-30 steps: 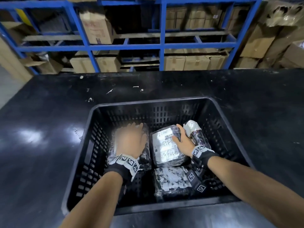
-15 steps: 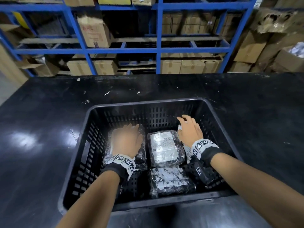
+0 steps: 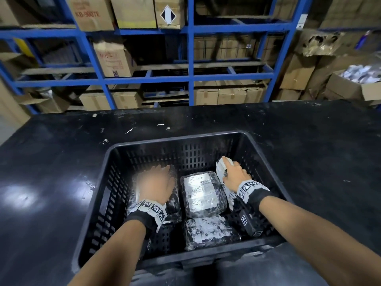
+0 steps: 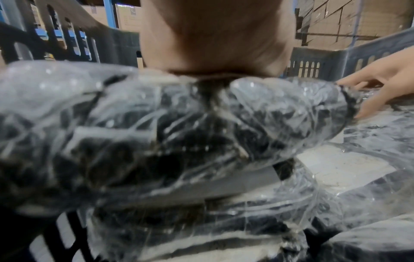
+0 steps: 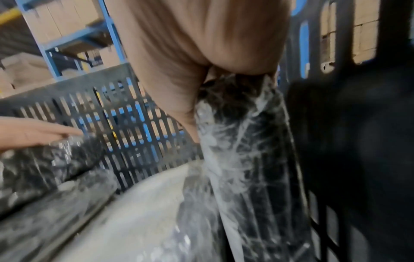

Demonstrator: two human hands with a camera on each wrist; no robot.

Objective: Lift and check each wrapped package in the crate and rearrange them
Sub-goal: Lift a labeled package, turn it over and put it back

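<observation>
Black slotted plastic crate [image 3: 144,153] sat on the worktop, holding four dark packages wrapped in clear film. Left package [image 3: 174,205] lay flat by the left wall, mostly covered by a hand. Middle package [image 3: 203,193] lay flat, white printed label facing up. Near package [image 3: 210,232] lay flat just in front of it, touching, patchy white showing through wrinkled wrap. Right package [image 3: 221,172] stood tilted on edge between the middle one and the right wall, white end up.
</observation>
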